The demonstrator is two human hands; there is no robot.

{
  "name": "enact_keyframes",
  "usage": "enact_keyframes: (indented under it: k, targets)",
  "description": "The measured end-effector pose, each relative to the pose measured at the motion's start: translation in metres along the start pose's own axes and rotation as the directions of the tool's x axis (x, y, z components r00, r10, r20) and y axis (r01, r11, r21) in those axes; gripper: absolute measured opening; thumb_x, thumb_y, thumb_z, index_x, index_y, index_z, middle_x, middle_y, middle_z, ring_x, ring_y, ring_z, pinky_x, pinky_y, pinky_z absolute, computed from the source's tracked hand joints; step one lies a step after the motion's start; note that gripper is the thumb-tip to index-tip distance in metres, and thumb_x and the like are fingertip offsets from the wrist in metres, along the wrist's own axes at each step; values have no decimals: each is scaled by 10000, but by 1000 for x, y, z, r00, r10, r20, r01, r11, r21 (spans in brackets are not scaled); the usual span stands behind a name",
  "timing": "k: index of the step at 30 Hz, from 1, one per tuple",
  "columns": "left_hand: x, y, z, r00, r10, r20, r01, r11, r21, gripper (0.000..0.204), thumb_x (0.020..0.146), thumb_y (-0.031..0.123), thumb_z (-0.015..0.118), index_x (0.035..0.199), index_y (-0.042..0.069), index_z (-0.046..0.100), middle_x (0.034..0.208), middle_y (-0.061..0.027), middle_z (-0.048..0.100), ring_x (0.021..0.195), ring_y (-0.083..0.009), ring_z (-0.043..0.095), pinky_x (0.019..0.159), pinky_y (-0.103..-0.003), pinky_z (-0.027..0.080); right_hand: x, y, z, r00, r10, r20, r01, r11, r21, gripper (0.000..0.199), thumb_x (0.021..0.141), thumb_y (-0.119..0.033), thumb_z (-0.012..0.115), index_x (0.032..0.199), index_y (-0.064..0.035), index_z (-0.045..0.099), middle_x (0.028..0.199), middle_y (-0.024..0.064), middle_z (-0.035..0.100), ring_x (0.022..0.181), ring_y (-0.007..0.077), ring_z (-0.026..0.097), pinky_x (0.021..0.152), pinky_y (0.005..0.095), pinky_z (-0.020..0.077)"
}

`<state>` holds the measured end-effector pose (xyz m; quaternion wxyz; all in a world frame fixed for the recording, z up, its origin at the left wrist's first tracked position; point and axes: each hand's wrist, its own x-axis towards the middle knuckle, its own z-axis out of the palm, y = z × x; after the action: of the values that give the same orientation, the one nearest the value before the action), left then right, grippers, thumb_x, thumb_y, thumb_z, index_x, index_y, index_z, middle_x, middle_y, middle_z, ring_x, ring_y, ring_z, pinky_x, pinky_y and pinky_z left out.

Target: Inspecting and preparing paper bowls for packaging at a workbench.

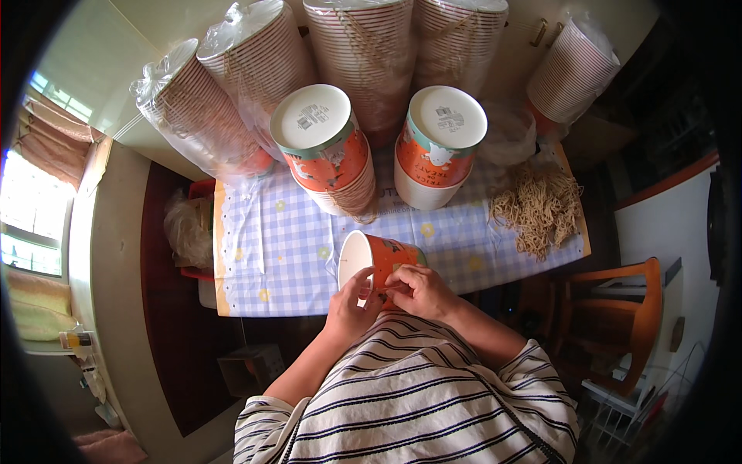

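Note:
An orange paper bucket [394,251] with a white inside lies tipped on its side at the table's near edge, against my striped top, its mouth facing left. My left hand [352,305] is closed at its rim, fingertips on the wall by the opening. My right hand [421,292] has thumb and fingers pinched together against the orange side; what lies between them is too small to make out. Beyond stand two upside-down stacks of such buckets, a left stack [328,158] with tan cord hanging down its side and a right stack [437,155].
Tall plastic-wrapped bucket stacks [359,54] line the back, with another wrapped stack [572,73] at the far right. A heap of tan cords [537,205] lies on the right of the checked tablecloth [263,255]. A wooden chair [618,325] stands to the right.

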<state>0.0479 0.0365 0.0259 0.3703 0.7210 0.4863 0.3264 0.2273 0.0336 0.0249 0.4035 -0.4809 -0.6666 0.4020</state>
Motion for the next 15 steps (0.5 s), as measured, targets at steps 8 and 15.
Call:
enact_keyframes:
  k: [8, 15]
  targets:
    - [-2, 0, -4, 996, 86, 32, -86, 996, 2, 322, 724, -16, 631, 1042, 12, 590, 823, -134, 621, 680, -233, 631, 588, -294, 516, -2, 6, -1, 994, -91, 58, 98, 985, -145, 125, 742, -89, 673, 778, -47, 561, 737, 76, 594, 690, 279, 600, 635, 359, 462]
    - [-1, 4, -4, 995, 102, 6, -102, 994, 23, 297, 712, -7, 647, 1004, 17, 596, 810, -132, 623, 668, -241, 629, 599, -304, 523, -3, 5, 1, 993, -109, 50, 114, 988, -103, 135, 722, -67, 670, 761, -38, 544, 751, 92, 570, 717, 291, 583, 627, 377, 466]
